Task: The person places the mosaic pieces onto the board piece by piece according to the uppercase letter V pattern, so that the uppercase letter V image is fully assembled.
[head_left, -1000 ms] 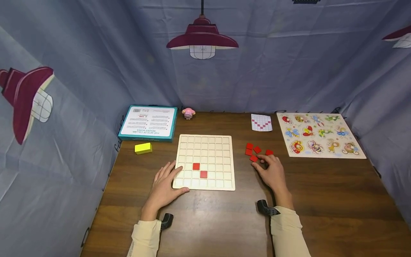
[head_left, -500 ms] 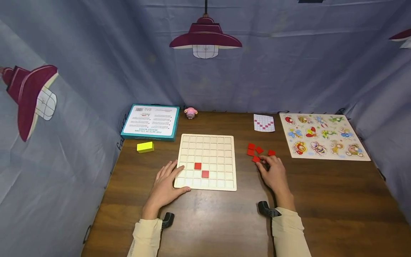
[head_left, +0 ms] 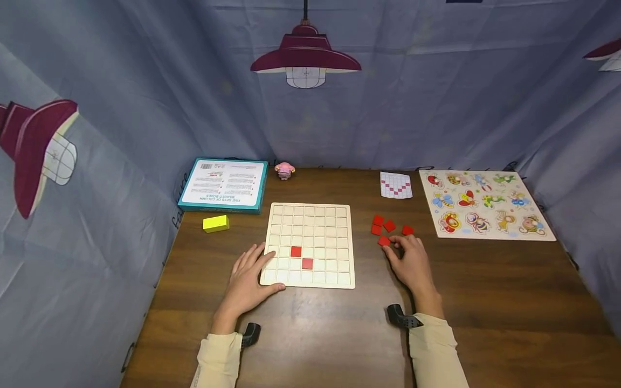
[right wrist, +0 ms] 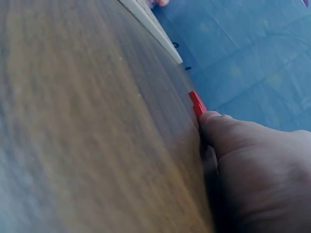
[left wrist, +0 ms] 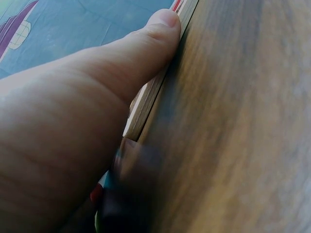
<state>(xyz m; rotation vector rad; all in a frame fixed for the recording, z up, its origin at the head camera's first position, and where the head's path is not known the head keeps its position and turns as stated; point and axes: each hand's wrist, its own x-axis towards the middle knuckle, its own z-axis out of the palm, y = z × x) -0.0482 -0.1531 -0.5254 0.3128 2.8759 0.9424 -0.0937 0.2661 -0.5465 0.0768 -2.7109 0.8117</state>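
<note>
A pale wooden grid board lies on the table in the head view, with two red tiles in its cells: one upper left, one lower right. My left hand rests at the board's lower left corner, fingers spread over the left edge. In the left wrist view its thumb lies along the board's front edge. To the right of the board, my right hand pinches a loose red tile by its near corner. The right wrist view shows the thumb against red tile edges.
Several more red tiles lie just beyond the right hand. A pattern card and an insect puzzle board lie back right. At back left are a teal-edged box, a yellow block and a pink figurine.
The tile at my right fingertips has shifted slightly toward me, and the right hand has edged a little to the right. My left hand stays on the board; the head view sways slightly.
</note>
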